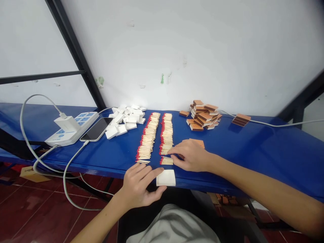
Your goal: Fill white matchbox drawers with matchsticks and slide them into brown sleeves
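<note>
My left hand (141, 184) holds a white matchbox tray (169, 178) at the table's front edge, thumb below it and index finger above. The tray's open side faces up, with no matches visible in it. My right hand (190, 155) reaches over the near end of the right row of red-tipped matches (167, 131). Its index finger and thumb are slightly apart, touching the matches. Just below them a small group of matches (167, 161) lies apart from the row. A second row of matches (149, 136) runs alongside on the left. An orange matchbox piece (198, 143) lies partly hidden behind my right hand.
White trays (126, 118) are heaped at the back left, beside a phone (97, 129) and a power strip (76, 127) with cables. Brown-orange matchboxes (205, 114) are piled at the back right. Another matchbox block (241, 119) stands farther right on the blue table (265, 148).
</note>
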